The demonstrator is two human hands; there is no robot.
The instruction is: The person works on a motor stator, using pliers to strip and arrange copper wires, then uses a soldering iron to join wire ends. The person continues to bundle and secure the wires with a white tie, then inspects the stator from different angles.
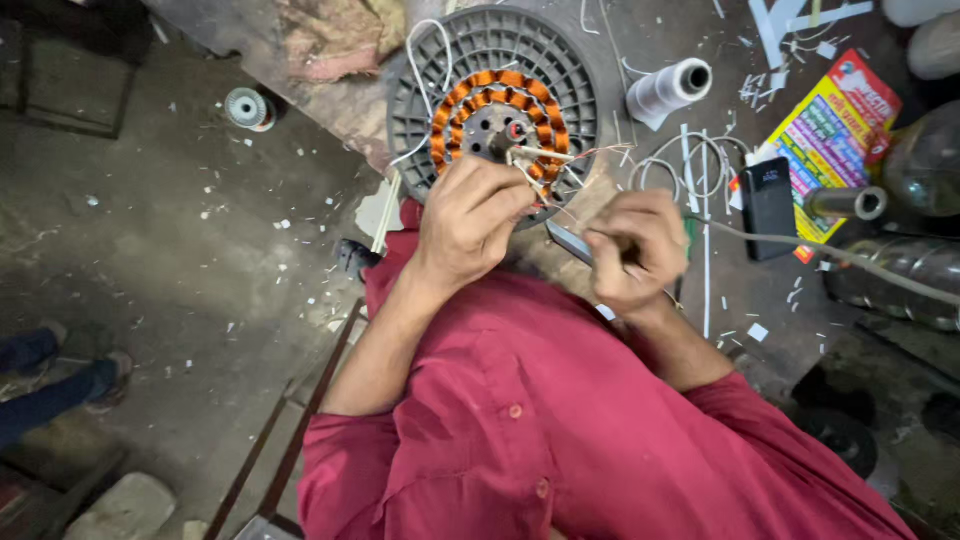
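The left hand point(470, 215) pinches thin lead wires point(560, 155) between closed fingertips, just at the near edge of a copper-wound stator point(500, 115) that sits on a round dark plastic grille point(500, 50) at the far middle of the bench. The right hand point(635, 245), a little nearer and to the right, is curled shut around a small tool whose flat grey tip point(568, 243) pokes out toward the left; what kind of tool it is cannot be told. The step in hand looks like dressing or stripping the winding leads; the next move would seem to call for a steady pinch and a fine, careful stroke. The bench point(700, 300) is dusty grey, strewn with white offcuts; a spool of white thread point(668, 90) lies far right, a dark power bank point(768, 205) and colourful leaflet point(830, 135) beyond. The concrete floor point(150, 230) lies left.
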